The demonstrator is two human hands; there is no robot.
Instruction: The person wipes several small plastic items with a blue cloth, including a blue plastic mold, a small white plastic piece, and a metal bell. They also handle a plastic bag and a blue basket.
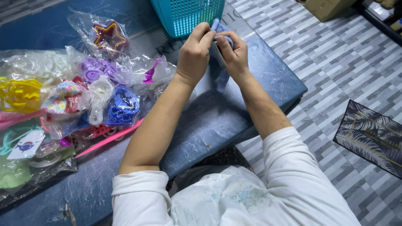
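— What have the fingers (208,37) got hold of?

— Both hands pinch one small bluish piece (218,26). The left hand (193,55) closes thumb and forefinger on its top, and the right hand (234,54) is curled shut around its lower edge, seemingly so each steadies it against the other.

— And around them?

— Just beyond the fingertips stands a turquoise basket (188,14), close enough to reach. Under the wrists lies the blue desk (217,121). Well off to the left hand's side, clear bags of colourful plastic shapes (83,88) sit heaped out of the way.
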